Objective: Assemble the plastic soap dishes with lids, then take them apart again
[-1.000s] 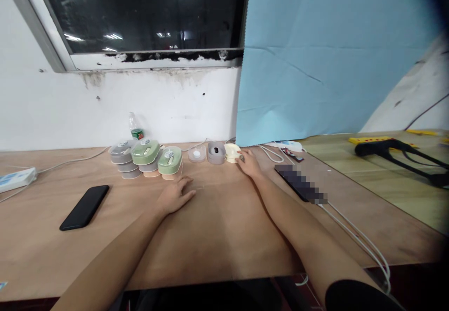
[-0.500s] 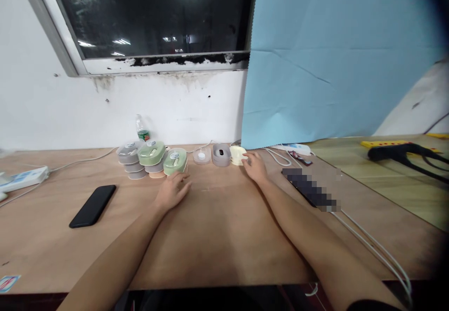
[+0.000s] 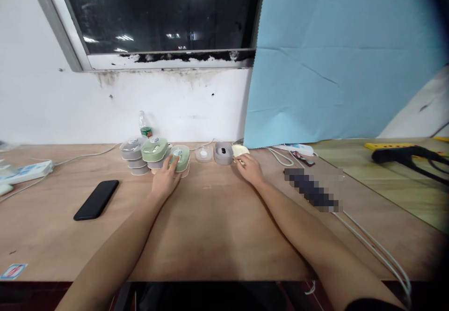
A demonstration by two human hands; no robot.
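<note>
My left hand (image 3: pixel 164 177) reaches to the front green lidded box (image 3: pixel 181 155), its fingers stretched out and touching the near left side. Left of that box stand stacks: a green-topped one (image 3: pixel 154 148) and a grey one (image 3: pixel 133 149) with clear lids. My right hand (image 3: pixel 249 168) is closed at the front edge of a cream-coloured box (image 3: pixel 240 150), fingertips together on it; the hand hides much of the box. Beside it are an open grey box (image 3: pixel 223 155) with a small dark oval inside and a clear lid (image 3: pixel 204 153).
A black phone (image 3: pixel 96 200) lies at the left, near a white power strip (image 3: pixel 31 173). A plastic bottle (image 3: pixel 144 125) stands by the wall. At the right are a pixelated dark object (image 3: pixel 310 189), white cables (image 3: pixel 372 245) and a blue sheet (image 3: pixel 333 68).
My left hand has moved forward onto the front green box. My right hand has shifted from the cream box's right side to its front. The view has turned slightly left.
</note>
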